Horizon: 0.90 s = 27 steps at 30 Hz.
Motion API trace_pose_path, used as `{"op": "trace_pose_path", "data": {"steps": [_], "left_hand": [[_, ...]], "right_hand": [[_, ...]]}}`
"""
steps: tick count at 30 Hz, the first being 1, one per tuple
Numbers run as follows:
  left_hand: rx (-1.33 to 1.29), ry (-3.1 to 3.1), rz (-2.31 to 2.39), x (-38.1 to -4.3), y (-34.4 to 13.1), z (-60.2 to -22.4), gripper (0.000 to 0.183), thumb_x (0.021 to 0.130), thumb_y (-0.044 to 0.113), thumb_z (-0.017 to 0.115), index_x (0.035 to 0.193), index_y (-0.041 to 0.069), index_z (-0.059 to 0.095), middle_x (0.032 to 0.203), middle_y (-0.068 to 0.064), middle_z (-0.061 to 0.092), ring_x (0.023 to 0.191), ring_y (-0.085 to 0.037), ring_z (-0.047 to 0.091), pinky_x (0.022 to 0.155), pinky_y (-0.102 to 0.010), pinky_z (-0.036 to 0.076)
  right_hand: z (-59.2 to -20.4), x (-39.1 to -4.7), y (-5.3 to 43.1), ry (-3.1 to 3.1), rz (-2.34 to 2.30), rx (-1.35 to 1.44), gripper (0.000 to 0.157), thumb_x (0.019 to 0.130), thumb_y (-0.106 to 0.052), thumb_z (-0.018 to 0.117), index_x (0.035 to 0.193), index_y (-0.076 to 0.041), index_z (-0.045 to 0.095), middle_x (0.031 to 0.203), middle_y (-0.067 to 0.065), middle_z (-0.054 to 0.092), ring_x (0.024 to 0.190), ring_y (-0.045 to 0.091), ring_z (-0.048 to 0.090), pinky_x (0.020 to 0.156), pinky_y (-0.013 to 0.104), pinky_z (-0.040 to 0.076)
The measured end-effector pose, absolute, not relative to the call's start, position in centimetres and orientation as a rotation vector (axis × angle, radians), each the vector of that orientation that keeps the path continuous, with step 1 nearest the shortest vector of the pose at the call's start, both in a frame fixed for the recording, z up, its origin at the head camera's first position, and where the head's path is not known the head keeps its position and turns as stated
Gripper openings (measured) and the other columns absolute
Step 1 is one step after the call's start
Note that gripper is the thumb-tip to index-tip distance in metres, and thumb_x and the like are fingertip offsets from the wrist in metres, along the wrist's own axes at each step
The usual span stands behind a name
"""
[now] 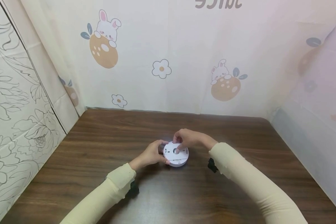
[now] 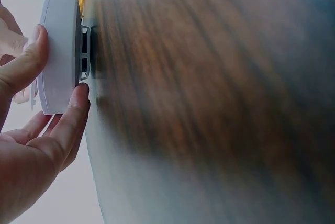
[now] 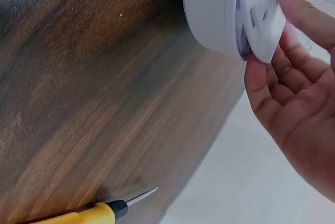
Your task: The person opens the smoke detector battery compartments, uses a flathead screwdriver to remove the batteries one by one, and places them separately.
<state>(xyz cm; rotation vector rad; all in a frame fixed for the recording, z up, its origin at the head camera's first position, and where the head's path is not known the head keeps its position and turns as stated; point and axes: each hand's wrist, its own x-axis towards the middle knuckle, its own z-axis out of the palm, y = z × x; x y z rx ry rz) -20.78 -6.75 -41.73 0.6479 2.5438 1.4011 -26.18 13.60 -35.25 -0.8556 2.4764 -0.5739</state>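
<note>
A round white device, drum-shaped with small dark markings on its upper face, is held near the middle of the table. My left hand grips its side, thumb on one edge and fingers on the other. In the left wrist view a narrower black-and-white part sticks out from the underside of the device. My right hand pinches a flat white plate on the upper face. In the right wrist view this plate is tilted, with a gap between it and the body.
A yellow-handled screwdriver with a pointed metal shaft lies on the dark wooden table. Only a yellow bit shows in the left wrist view, beyond the device. A printed curtain hangs at the table's far edge.
</note>
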Motion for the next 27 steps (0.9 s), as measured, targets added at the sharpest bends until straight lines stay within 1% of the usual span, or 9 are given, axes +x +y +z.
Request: {"op": "trace_pose_path", "data": {"steps": [2,4,6,10,18,22,27], "left_hand": [[0.643,2.544,1.397,-20.8,-6.8,-41.8,0.076,0.065,0.014,0.089,0.129,-0.001,0.052,0.124,-0.015,0.055,0.101,-0.023,0.055,0.091,-0.04,0.048],[0.641,2.543,1.398,-20.8,-6.8,-41.7,0.076,0.065,0.014,0.089,0.129,-0.001,0.052,0.122,-0.015,0.056,0.099,-0.022,0.056,0.089,-0.039,0.049],[0.636,2.542,1.4,-20.8,-6.8,-41.7,0.076,0.065,0.014,0.089,0.129,-0.001,0.052,0.121,-0.015,0.057,0.098,-0.022,0.056,0.088,-0.039,0.049],[0.635,2.536,1.405,-20.7,-6.8,-41.5,0.076,0.065,0.014,0.089,0.129,-0.001,0.052,0.121,-0.015,0.057,0.1,-0.023,0.056,0.089,-0.04,0.049],[0.622,2.514,1.432,-20.6,-6.8,-41.6,0.077,0.064,0.013,0.09,0.129,-0.002,0.051,0.122,-0.015,0.057,0.101,-0.023,0.056,0.091,-0.041,0.048],[0.618,2.504,1.438,-20.7,-6.7,-41.6,0.078,0.064,0.012,0.09,0.13,-0.003,0.05,0.119,-0.015,0.058,0.1,-0.023,0.057,0.091,-0.04,0.049],[0.611,2.476,1.461,-20.7,-6.6,-41.5,0.078,0.065,0.008,0.089,0.131,-0.004,0.049,0.113,-0.015,0.06,0.098,-0.025,0.061,0.086,-0.037,0.053]], "right_hand": [[-35.3,-26.3,13.8,2.459,-0.598,-0.871,0.012,0.085,-0.012,0.073,0.096,-0.011,0.068,0.088,-0.002,0.062,0.081,0.014,0.057,0.072,0.026,0.053],[-35.4,-26.5,14.0,2.44,-0.619,-0.895,0.008,0.089,-0.011,0.068,0.097,-0.01,0.07,0.089,-0.003,0.064,0.081,0.014,0.059,0.073,0.026,0.053],[-35.4,-26.6,14.2,2.425,-0.637,-0.917,0.009,0.091,-0.009,0.065,0.097,-0.009,0.071,0.088,-0.003,0.065,0.081,0.013,0.06,0.073,0.026,0.053],[-35.5,-26.9,14.6,2.392,-0.682,-0.941,0.009,0.091,-0.006,0.064,0.095,-0.009,0.072,0.088,-0.002,0.066,0.081,0.014,0.06,0.072,0.026,0.053],[-35.4,-27.1,15.6,2.333,-0.779,-0.861,0.011,0.093,-0.01,0.062,0.096,-0.012,0.072,0.092,0.0,0.066,0.084,0.018,0.059,0.073,0.031,0.053],[-35.2,-27.4,16.3,2.353,-0.81,-0.817,0.013,0.094,-0.013,0.061,0.1,-0.012,0.073,0.094,-0.001,0.067,0.087,0.018,0.059,0.077,0.033,0.051],[-35.0,-28.0,17.2,2.391,-0.891,-0.703,0.016,0.094,-0.015,0.062,0.105,-0.012,0.073,0.098,0.0,0.068,0.093,0.019,0.06,0.087,0.039,0.05]]}}
